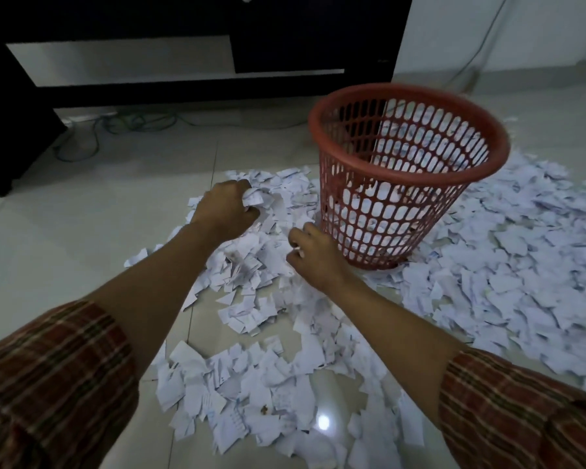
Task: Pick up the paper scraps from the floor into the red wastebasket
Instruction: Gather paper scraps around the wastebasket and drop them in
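Left hand [225, 211] clenched on paper scraps [251, 265] just left of the red wastebasket [403, 170], right hand [313, 255] pinching a few at its base — loose clumps likely to shed on lifting.

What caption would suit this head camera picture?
Left hand grips paper scraps beside the red wastebasket; right hand pinches more.

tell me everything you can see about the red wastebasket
The red wastebasket looks like plastic, round and tapering toward its base, with a solid thick rim and walls of slotted mesh. It stands upright on the tiled floor, open, with white paper scraps seen through the mesh inside and heaped around its base. The right hand is just beside its lower wall; contact is unclear.
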